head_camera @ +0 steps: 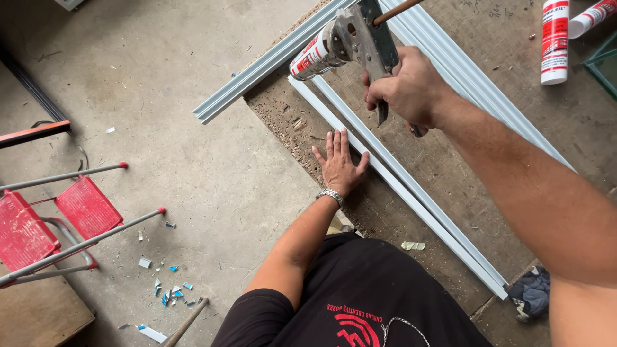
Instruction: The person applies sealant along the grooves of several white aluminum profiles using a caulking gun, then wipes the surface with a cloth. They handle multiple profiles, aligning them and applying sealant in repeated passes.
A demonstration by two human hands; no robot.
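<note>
workshop: bare concrete floor (193,160), alu frame profiles (411,186), sealant tubes (554,42), offcut scraps (168,292).

The caulking gun's (360,38) rod runs off the top edge; a sealant tube (591,16) (upper right) is cut off too.

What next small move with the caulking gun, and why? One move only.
Probably lower the caulking gun toward the aluminium frame strip. The right hand holds it raised above the board, while the left hand lies flat beside that strip, seemingly steadying it.
</note>
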